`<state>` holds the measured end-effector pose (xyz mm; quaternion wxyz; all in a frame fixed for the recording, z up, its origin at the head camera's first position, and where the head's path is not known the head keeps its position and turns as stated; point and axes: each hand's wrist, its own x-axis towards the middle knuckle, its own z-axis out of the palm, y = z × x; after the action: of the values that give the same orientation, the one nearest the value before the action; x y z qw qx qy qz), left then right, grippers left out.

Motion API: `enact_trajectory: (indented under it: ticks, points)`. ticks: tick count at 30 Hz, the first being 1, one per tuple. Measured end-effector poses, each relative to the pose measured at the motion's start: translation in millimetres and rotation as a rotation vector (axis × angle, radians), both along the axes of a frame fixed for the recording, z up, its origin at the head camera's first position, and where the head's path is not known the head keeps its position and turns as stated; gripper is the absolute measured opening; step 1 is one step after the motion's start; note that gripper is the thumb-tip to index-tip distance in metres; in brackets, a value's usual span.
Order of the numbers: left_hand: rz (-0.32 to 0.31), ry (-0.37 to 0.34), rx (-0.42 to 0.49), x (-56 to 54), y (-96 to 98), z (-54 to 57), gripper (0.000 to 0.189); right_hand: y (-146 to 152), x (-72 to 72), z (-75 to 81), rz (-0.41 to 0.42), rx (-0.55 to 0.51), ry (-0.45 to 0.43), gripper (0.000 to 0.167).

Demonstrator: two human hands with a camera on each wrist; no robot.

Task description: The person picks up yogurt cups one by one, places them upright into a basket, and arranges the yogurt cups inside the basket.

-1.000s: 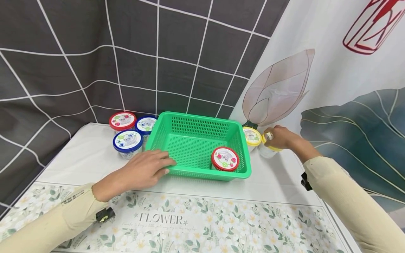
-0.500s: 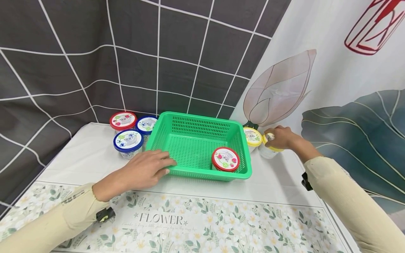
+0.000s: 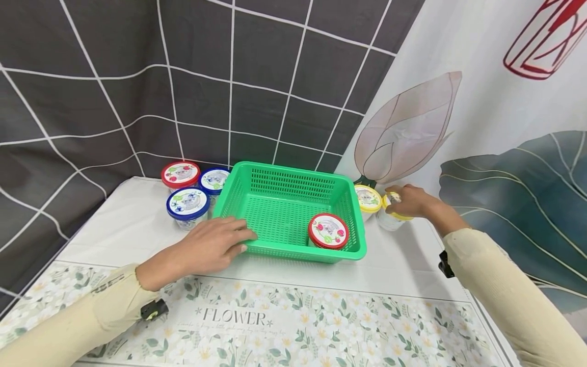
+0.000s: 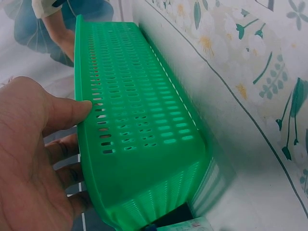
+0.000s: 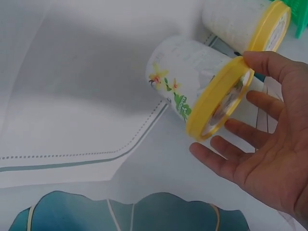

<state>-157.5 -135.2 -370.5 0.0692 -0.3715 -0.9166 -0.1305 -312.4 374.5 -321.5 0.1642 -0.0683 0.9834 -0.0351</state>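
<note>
My left hand (image 3: 204, 245) holds the near left rim of the green plastic basket (image 3: 284, 251). In the left wrist view, the thumb lies on the basket's outer wall and the other fingers reach behind the rim. A red-lidded tub (image 3: 328, 231) stands inside at the basket's right end. To the right of the basket, my right hand (image 3: 409, 200) spans the lid of a yellow-lidded tub (image 5: 185, 77), thumb at one edge and fingertips at the opposite edge. This tub stands upright on the table. Another yellow-lidded tub (image 3: 368, 199) is beside it, close to the basket.
Left of the basket stand a red-lidded tub (image 3: 181, 175) and two blue-lidded tubs, one in front (image 3: 188, 202) and one behind (image 3: 214, 180). A dark gridded curtain (image 3: 192, 92) hangs behind. A flowered cloth strip (image 3: 293, 321) runs along the table's near side.
The scene shifts very slightly to the right in the head view. Both hands, the basket and the tubs keep their places relative to one another.
</note>
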Motion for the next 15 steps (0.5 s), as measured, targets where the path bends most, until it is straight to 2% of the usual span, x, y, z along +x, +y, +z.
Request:
enact_trajectory:
  ticks: [15]
  points:
    - [0.013, -0.014, -0.014, 0.4, 1.0, 3.1, 0.027, 3.4, -6.1, -6.5, 0.003, -0.029, -0.011, 0.078]
